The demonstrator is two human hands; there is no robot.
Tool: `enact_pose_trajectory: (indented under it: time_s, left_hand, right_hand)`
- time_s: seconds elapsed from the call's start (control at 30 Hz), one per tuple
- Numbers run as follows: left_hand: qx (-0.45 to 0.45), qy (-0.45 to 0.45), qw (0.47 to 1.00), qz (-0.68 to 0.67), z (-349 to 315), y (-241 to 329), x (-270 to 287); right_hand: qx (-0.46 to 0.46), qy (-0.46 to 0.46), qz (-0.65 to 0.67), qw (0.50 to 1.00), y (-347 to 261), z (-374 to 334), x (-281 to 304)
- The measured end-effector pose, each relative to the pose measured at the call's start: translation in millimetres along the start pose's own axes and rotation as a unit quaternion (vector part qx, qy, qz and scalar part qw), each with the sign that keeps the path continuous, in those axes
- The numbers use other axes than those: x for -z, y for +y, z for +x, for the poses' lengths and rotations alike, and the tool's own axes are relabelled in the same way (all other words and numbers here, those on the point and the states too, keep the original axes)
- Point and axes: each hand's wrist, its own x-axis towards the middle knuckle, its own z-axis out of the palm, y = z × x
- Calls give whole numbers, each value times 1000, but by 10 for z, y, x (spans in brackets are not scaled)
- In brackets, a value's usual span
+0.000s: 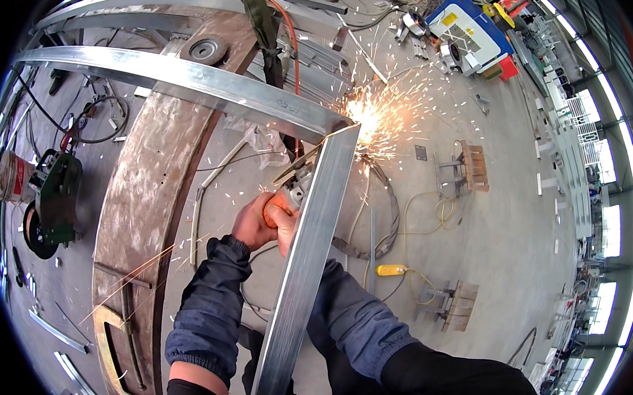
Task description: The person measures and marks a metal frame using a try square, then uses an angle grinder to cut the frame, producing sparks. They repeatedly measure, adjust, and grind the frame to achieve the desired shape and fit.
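Both of my hands are wrapped around an orange angle grinder (275,208), below the corner of a shiny metal tube frame. My left hand (253,222) grips its body from the left. My right hand (283,227) closes on it from the right, partly covered by the frame's near tube (303,263). The far tube (235,98) meets this tube at a mitred corner. A bright burst of sparks (369,120) flies out at that joint. The grinder's disc is partly hidden beside the tube.
A rusty steel beam (141,185) on the left carries a G-clamp (112,341) and a round disc (204,50). Left of it stands a green machine (59,198). A blue-and-white machine (471,32), low stands (473,166), cables and a yellow pendant (391,270) lie rightward.
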Motion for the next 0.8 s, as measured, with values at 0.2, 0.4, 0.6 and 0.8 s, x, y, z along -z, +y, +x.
enact_pose_trajectory:
  time_s: [0.2, 0.4, 0.6, 0.8]
  left_hand:
    - [73, 7, 958, -277, 97, -376, -70]
    - [2, 14, 997, -76, 67, -228, -45]
    - [-26, 9, 1000, 14, 115, 58, -71]
    - [-14, 11, 1000, -13, 165, -133, -105]
  right_hand:
    - [-27, -11, -28, 999, 32, 49, -13]
    - [-7, 11, -43, 999, 63, 66, -48]
    - [61, -88, 143, 984, 203, 176, 192]
    - [14, -71, 176, 982, 84, 116, 77]
